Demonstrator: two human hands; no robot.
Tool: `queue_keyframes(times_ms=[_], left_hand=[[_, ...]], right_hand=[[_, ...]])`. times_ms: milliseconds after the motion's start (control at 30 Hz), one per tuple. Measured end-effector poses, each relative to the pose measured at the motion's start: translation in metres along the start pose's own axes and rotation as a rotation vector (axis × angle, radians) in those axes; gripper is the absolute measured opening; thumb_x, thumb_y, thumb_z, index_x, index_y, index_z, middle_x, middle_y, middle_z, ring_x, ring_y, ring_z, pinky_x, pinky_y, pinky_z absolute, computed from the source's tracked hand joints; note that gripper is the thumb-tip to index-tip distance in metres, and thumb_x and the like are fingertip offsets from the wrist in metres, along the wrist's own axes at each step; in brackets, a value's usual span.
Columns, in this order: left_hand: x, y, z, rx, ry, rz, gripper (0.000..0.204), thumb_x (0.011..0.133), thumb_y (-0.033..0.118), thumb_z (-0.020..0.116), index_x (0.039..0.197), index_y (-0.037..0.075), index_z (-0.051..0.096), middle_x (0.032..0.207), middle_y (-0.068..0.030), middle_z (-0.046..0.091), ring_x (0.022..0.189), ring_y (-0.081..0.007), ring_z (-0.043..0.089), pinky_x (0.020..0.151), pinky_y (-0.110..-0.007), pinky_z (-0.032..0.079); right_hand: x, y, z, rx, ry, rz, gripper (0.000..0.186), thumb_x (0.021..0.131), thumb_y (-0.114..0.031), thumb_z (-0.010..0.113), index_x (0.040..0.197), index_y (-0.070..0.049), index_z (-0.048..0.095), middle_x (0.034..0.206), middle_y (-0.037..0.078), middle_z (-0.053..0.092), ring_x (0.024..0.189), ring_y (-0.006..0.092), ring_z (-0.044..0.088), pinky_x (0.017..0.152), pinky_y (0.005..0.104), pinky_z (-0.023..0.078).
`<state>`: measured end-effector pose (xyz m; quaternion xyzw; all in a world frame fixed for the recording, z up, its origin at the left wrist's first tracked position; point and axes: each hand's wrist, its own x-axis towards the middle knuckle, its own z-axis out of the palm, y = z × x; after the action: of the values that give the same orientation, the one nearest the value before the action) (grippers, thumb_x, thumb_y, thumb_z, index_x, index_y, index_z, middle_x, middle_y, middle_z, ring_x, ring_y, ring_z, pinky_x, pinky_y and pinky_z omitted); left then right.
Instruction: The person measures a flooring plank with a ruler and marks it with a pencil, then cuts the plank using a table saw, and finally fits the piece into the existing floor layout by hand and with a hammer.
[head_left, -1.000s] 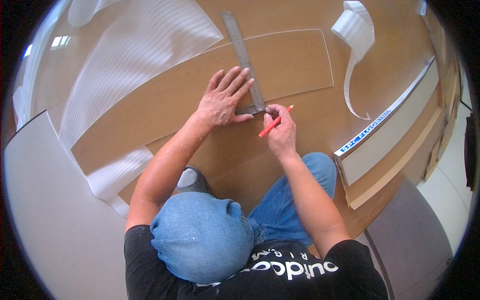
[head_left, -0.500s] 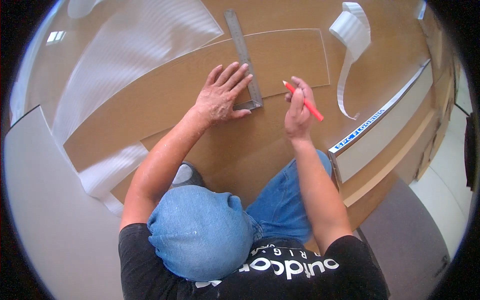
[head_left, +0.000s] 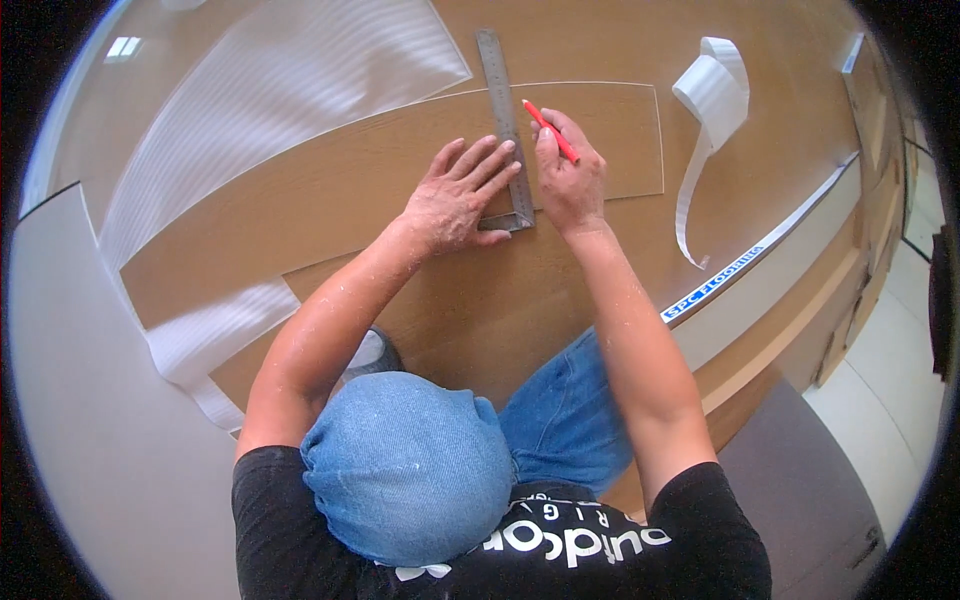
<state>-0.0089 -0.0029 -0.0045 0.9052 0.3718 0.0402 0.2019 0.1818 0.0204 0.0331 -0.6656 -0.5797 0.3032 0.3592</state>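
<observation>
A wood-look floor plank (head_left: 330,180) lies across the floor in front of me. A metal try square (head_left: 500,80) rests on it, its long blade crossing the plank and its short leg along the near edge. My left hand (head_left: 452,205) lies flat with fingers spread, the fingertips pressing on the blade near the corner. My right hand (head_left: 572,180) grips a red pencil (head_left: 556,136) just right of the blade. The pencil's pale tip points up and left toward the blade; I cannot tell whether it touches the plank.
White foam sheet (head_left: 310,60) spreads beyond the plank's left part. A loose curl of white strip (head_left: 715,95) lies at the right. Stacked flooring boxes (head_left: 790,270) stand at far right, and a pale panel (head_left: 90,330) is at left.
My right hand with the red pencil has moved left and away from me, up to the square's blade. My left hand stays on the square. The view has shifted slightly.
</observation>
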Motion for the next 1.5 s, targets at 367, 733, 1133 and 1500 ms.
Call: queue_keyframes(times_ms=[367,733,1133,1500], left_hand=[[-0.001,-0.002,0.001,0.004,-0.014,-0.002,0.099,0.076,0.071,0.062,0.152,0.014,0.034,0.160,-0.0078,0.029,0.150,-0.0251,0.019,0.121,-0.049,0.009],[0.000,0.003,-0.006,-0.055,-0.028,-0.021,0.093,0.079,0.058,0.068,0.153,0.014,0.032,0.162,-0.0084,0.026,0.151,-0.0248,0.018,0.122,-0.047,0.011],[-0.001,0.004,-0.003,0.018,-0.028,-0.015,0.095,0.078,0.063,0.065,0.153,0.015,0.032,0.163,-0.0066,0.023,0.151,-0.0249,0.015,0.122,-0.046,0.009],[-0.008,0.017,0.001,0.026,0.082,0.002,0.088,0.081,0.055,0.066,0.152,0.012,0.035,0.162,-0.0070,0.025,0.151,-0.0252,0.018,0.122,-0.047,0.012]], right_hand=[[0.016,-0.010,0.015,-0.094,-0.055,-0.083,0.030,0.098,-0.024,0.055,0.120,-0.005,0.065,0.102,0.017,0.072,0.092,0.0294,0.071,0.080,0.0380,0.055],[0.013,-0.012,0.010,-0.150,-0.068,-0.103,0.030,0.096,-0.022,0.056,0.118,-0.004,0.066,0.100,0.020,0.070,0.091,0.0324,0.070,0.079,0.0391,0.055],[-0.070,-0.024,-0.047,-0.099,-0.201,0.131,0.026,0.092,-0.019,0.056,0.109,-0.003,0.067,0.100,0.024,0.068,0.091,0.0405,0.067,0.079,0.0436,0.055],[-0.106,-0.038,-0.111,-0.038,0.005,-0.005,0.026,0.097,-0.013,0.052,0.118,-0.004,0.063,0.095,0.018,0.072,0.090,0.0320,0.071,0.082,0.0388,0.055]])
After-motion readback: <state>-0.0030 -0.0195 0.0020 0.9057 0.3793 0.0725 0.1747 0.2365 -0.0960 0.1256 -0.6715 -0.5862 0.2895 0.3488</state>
